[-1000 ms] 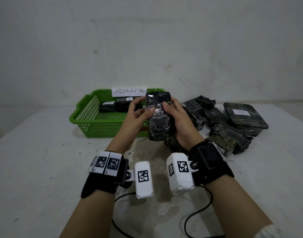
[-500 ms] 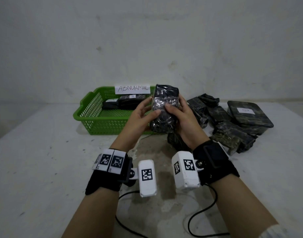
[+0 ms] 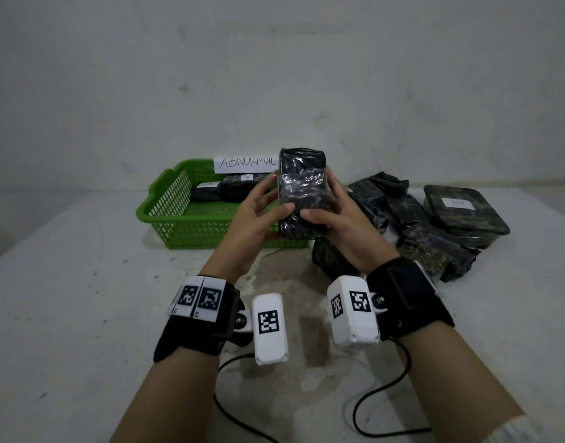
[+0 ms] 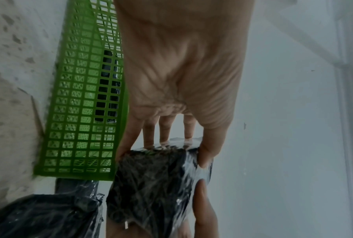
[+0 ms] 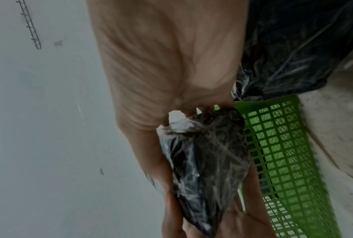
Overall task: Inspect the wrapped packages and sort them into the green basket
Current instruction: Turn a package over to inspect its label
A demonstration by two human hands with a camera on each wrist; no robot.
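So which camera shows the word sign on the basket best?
The head view. There the white sign stands on the far rim of the basket, its handwriting facing the camera, right end hidden behind the held package. Both wrist views show only basket mesh, no sign.

tabletop (image 3: pixel 67 314): pale grey-white, worn, with small dark specks and a brownish stained patch near its middle.
wall (image 3: pixel 274 75): plain whitish, scuffed, with a few dark marks; it meets the tabletop along the far edge.
paper label (image 3: pixel 244 162): white slip, hand-lettered "ABNORMAL", standing upright at the far side.
cables (image 3: pixel 364 417): two black cords looping over the near part of the tabletop.
wrist bands (image 3: pixel 412 302): black straps, one on each forearm.
camera modules (image 3: pixel 270 327): white blocks with black-and-white square markers, fixed to the bands.
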